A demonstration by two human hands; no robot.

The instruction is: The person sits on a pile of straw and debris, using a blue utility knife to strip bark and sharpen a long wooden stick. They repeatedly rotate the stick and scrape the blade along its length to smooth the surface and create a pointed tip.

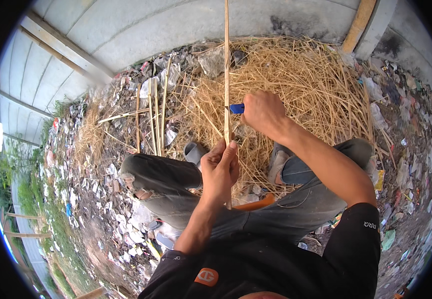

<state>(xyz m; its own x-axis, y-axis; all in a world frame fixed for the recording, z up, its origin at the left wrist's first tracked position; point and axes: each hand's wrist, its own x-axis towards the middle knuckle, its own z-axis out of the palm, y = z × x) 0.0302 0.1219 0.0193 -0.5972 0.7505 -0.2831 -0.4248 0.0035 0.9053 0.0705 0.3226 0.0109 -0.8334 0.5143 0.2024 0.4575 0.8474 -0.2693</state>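
Observation:
A long, thin strip of bamboo [227, 65] stands out ahead of me, running from between my knees up past the top of the view. My left hand [219, 169] is closed round its lower part, thumb lying along it. Higher up, my right hand [264, 113] is closed on a blue-handled cutter knife [237, 108]. The knife's front end meets the right edge of the strip; its blade barely shows. Below both hands lies a wide heap of pale bamboo shavings [295, 79].
Several bamboo strips [157, 117] lie left of the heap. A concrete panel wall [171, 25] with a wooden post [358, 25] rises behind. Scattered litter [126, 224] covers the ground on both sides. Something orange [254, 203] shows below my seat; a grey sandal [194, 152] is by my left knee.

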